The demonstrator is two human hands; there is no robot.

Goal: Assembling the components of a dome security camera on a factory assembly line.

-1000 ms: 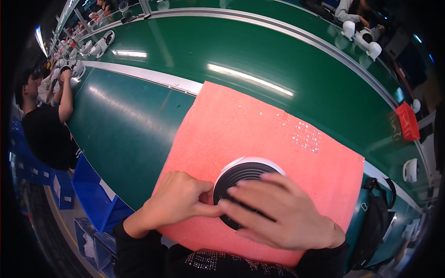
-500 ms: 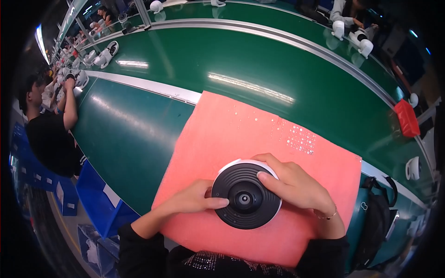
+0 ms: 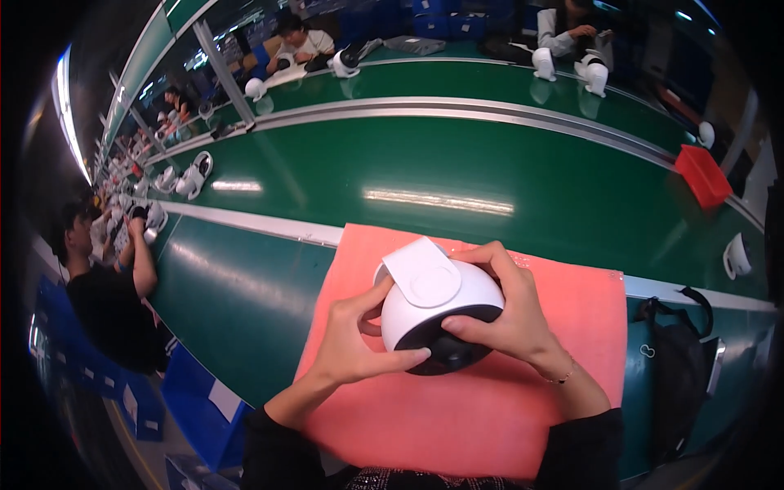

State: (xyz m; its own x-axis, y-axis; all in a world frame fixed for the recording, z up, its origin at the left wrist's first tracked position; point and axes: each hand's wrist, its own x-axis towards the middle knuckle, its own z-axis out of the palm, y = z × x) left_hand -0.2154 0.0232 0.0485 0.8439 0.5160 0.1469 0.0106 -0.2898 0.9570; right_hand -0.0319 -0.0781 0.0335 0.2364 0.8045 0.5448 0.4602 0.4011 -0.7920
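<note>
Between my two hands is a white, rounded camera (image 3: 445, 282) with a flat white bracket on top and a black front plate with a lens, tilted down toward me. My left hand (image 3: 347, 335) grips its left side, thumb on the lower black edge and fingers behind the white shell. Around the right side my right hand (image 3: 514, 314) is closed, with the thumb on the black face and the fingers over the top. Beneath lies a pink cloth (image 3: 457, 425) on the green bench; small shiny studs on it are mostly hidden behind the camera.
A black bag (image 3: 682, 376) lies at the right of the cloth. Beyond runs a green conveyor (image 3: 327, 163) carrying white devices (image 3: 196, 174) at far left and another (image 3: 737, 255) at right. A red bin (image 3: 702, 175) stands far right. A co-worker (image 3: 106, 286) sits left, near blue crates (image 3: 200, 408).
The camera has been tipped, so its black front faces down toward me and the white shell and bracket show. Both hands turned with it. The view has shifted upward, showing more of the far side.
</note>
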